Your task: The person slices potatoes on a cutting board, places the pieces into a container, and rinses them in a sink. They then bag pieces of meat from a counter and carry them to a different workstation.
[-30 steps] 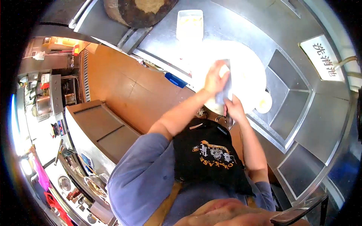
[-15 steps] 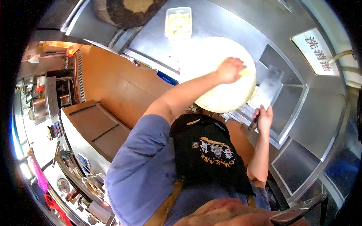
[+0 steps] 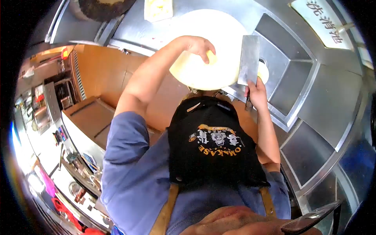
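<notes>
My left hand (image 3: 199, 47) reaches over a large round white cutting board (image 3: 192, 27) with its fingers curled around a pale yellow piece (image 3: 211, 58) of food. In my right hand (image 3: 257, 93) is a cleaver (image 3: 249, 58), gripped by its dark handle. The broad blade points away from me, its flat side toward the camera, and overlaps the board's right edge. Just right of the blade shows a round pale yellow-white thing (image 3: 263, 73), partly covered by it. Behind the board stands a clear plastic container (image 3: 169, 16) with pale yellow pieces inside.
A metal sink (image 3: 296, 80) lies right of the board, below a white sign (image 3: 322, 23) with dark characters. At the far left is a round, dark-rimmed object (image 3: 105, 8). The steel counter (image 3: 135, 33) ends above an orange-brown floor (image 3: 135, 72).
The view has shifted, so the counter sits higher and further left. The cleaver has swung upright and closer to the board. My left hand keeps hold of the yellow piece.
</notes>
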Tool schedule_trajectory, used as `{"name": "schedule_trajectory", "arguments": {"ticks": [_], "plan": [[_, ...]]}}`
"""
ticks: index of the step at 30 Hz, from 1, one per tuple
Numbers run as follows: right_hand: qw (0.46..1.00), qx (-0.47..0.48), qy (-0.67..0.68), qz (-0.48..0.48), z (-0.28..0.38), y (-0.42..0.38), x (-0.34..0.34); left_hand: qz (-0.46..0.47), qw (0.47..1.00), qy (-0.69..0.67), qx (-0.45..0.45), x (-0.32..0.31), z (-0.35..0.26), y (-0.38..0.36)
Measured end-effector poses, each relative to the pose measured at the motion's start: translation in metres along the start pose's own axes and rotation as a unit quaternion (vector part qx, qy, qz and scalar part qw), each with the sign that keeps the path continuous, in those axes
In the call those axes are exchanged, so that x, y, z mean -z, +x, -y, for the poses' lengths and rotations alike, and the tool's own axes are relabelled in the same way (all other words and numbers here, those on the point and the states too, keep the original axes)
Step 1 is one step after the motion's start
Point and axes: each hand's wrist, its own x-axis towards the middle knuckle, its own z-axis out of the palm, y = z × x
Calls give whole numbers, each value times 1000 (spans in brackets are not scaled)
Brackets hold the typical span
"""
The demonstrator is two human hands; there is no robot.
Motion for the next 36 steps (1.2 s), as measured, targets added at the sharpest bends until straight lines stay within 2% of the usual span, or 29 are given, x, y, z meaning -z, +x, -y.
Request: {"name": "schedule_trajectory", "arguments": {"ticks": [1,3,4,6,7,8,10,11,12,14,18,21,23,25,30,36], "plan": [[999,20,-47,14,1,2,-3,1,1000,-10,6,-7,1,-1],[991,39,-123,40,4,9,-8,34,994,106,-14,-21,-1,2],[990,38,-127,45,13,9,-14,31,994,101,-12,-28,3,2],[962,45,-265,43,31,7,-26,-111,983,125,-78,-49,12,6],[925,124,-357,33,24,16,-29,-203,965,126,-106,-59,17,0],[924,123,-360,35,21,20,-29,-204,966,123,-106,-70,23,-7],[860,184,-474,46,40,18,-45,-424,878,73,-210,-89,29,-29],[839,189,-507,53,47,18,-53,-479,856,69,-183,-100,37,-36],[839,188,-508,52,55,19,-60,-479,856,67,-184,-111,38,-38],[783,236,-565,107,69,18,-73,-622,772,32,-123,-132,38,-41],[753,254,-591,139,79,17,-89,-644,740,69,-182,-142,32,-23],[726,274,-610,160,84,19,-93,-658,731,54,-173,-147,31,-17],[698,234,-653,180,91,21,-97,-664,727,48,-167,-149,33,-13],[691,222,-662,186,90,26,-99,-680,709,49,-178,-150,34,-11],[673,204,-680,208,82,44,-104,-677,712,42,-180,-151,37,-9],[691,201,-662,211,50,74,-128,-674,718,40,-168,-152,36,-12]]}}
